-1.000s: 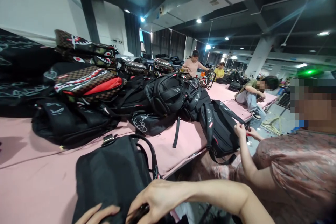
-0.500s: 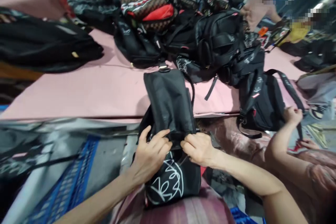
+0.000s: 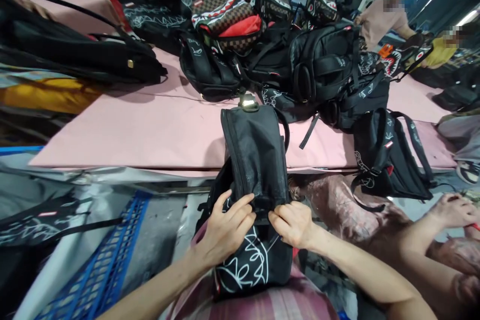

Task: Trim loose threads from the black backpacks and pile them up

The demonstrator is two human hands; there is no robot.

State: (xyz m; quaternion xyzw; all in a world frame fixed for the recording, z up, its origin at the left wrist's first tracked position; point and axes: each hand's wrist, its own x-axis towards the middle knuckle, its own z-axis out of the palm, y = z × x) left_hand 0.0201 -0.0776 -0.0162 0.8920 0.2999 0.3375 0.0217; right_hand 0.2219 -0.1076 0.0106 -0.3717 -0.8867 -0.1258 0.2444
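Note:
A black backpack (image 3: 255, 155) with white line drawings on its lower part hangs over the edge of the pink table (image 3: 150, 130) onto my lap. My left hand (image 3: 225, 230) grips the bag's fabric at its middle, fingers curled over it. Beside it, my right hand (image 3: 292, 222) pinches the same spot on the bag, fingers closed. A brass buckle (image 3: 248, 105) shows at the bag's far end.
A pile of black and checkered shark-mouth backpacks (image 3: 270, 45) covers the far table. Another black bag (image 3: 390, 160) hangs off the edge at right, near a neighbouring person's hand (image 3: 450, 210). A blue crate (image 3: 108, 265) stands at lower left. Other people sit at the back right.
The view dropped from the room to my lap. Both hands came together on the black backpack and stay gripping it; the neighbour's hand has lowered from the hanging bag.

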